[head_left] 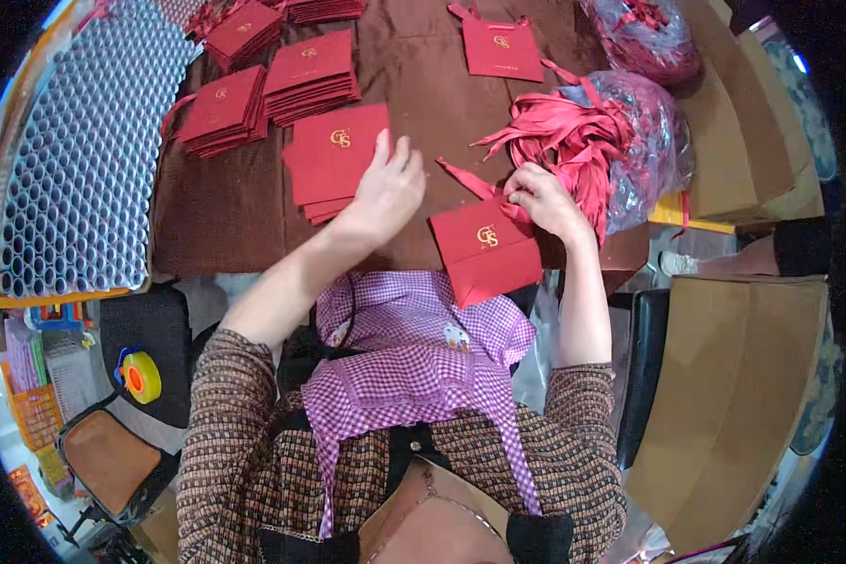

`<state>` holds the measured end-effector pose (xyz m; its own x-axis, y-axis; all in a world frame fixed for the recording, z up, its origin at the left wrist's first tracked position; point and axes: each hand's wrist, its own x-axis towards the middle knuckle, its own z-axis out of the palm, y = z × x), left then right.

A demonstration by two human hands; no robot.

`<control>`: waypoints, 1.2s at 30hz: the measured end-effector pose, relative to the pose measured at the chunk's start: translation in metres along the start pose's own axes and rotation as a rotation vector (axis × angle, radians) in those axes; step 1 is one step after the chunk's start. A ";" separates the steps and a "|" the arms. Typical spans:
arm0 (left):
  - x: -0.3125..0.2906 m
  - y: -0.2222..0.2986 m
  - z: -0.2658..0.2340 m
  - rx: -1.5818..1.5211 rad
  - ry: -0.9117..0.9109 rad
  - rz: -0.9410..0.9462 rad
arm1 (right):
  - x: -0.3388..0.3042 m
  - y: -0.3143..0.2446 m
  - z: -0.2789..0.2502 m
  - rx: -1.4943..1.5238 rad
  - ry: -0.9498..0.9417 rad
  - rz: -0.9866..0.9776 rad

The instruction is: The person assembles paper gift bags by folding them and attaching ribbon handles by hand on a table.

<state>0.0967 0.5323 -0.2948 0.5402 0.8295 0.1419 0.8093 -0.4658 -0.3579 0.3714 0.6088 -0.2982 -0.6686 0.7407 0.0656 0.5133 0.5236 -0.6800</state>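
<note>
My right hand [542, 205] pinches the top edge of a small red paper bag [479, 258] with a gold emblem, where its red ribbon is attached. That bag hangs tilted over the table's front edge, above my lap. My left hand [390, 188] is beside the right edge of a loose pile of flat red bags [334, 160], fingers apart and nothing seen in them. Whether it touches the pile I cannot tell. Beyond my right hand, a heap of red ribbons [573, 141] spills from a clear plastic bag [653, 141].
Several stacks of red bags [310, 75] stand at the far left of the brown-covered table [404, 85]. One ribboned bag [503, 49] lies at the back. A tray of tubes [85, 150] is at left. Cardboard boxes [724, 376] stand at right, with a person's leg [733, 263] between them.
</note>
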 end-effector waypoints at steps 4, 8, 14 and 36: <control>-0.015 -0.019 0.018 0.033 0.077 0.006 | 0.008 -0.002 0.003 0.000 0.001 0.004; -0.023 -0.028 0.014 -0.004 0.160 -0.081 | 0.016 -0.009 0.003 -0.056 -0.016 0.009; -0.005 0.020 -0.010 -0.695 0.219 -0.200 | 0.027 -0.014 0.010 -0.010 -0.025 -0.026; -0.028 0.022 -0.013 -0.937 0.318 -0.434 | 0.054 0.007 0.010 0.382 0.372 0.104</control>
<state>0.1024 0.4942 -0.2943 0.0909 0.9252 0.3685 0.7278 -0.3143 0.6096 0.3340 0.6482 -0.3070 -0.3538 0.9157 0.1908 0.2882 0.3008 -0.9091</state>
